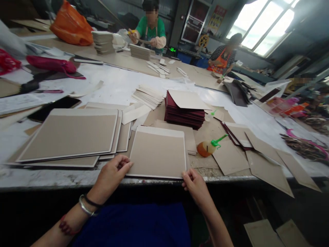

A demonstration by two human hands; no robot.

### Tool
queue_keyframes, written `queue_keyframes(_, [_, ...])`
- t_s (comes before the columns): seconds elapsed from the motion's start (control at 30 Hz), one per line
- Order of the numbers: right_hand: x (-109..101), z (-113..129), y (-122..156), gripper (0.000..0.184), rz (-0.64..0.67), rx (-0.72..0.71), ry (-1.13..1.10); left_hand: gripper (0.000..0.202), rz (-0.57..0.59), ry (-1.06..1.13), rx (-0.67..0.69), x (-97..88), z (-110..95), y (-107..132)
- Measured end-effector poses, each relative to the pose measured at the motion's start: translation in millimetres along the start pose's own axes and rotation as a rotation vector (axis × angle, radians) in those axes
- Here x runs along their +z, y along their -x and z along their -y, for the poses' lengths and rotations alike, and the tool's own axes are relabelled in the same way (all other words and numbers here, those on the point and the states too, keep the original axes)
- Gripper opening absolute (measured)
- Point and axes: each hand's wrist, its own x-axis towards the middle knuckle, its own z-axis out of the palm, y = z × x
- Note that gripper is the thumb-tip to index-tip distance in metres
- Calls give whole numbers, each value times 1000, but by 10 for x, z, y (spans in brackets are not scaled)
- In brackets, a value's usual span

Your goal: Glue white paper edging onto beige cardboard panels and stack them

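Observation:
A grey-brown cardboard panel (158,152) with pale edging lies flat at the table's front edge. My left hand (115,169) pinches its lower left corner between thumb and fingers. At the lower right corner, my right hand (192,181) grips the same panel. Left of it, similar edged panels (72,133) lie in an overlapping pile. Just behind stands a stack of dark red pieces (183,115) topped by a pale sheet (189,99). A squeeze bottle (205,148) with amber liquid and a green nozzle rests to the right.
Loose cardboard sheets (268,169) overhang the front edge at right. Pale strips (149,96) lie behind the panels, a black phone (53,108) at left. Across the table, a person in a green top (159,29) handles something; another in an orange apron (221,61) works farther right.

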Motion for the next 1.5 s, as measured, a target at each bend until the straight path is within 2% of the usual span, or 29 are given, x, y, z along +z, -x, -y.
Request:
queue_keyframes(0.23, [-11,-18,-10,34,26,-12,21,27,-27,15,22,1,2,15])
queue_keyframes(0.67, [-37,47,11,33,30,4,-4,24,-5,-3,32,-6,13,29])
queue_keyframes(1.23, [-6,54,23,22,21,2,-8,37,21,-70,-14,-11,29,10])
queue_keyframes(1.5, [19,15,7,21,-19,3,57,36,-16,-97,-22,-1,33,-24])
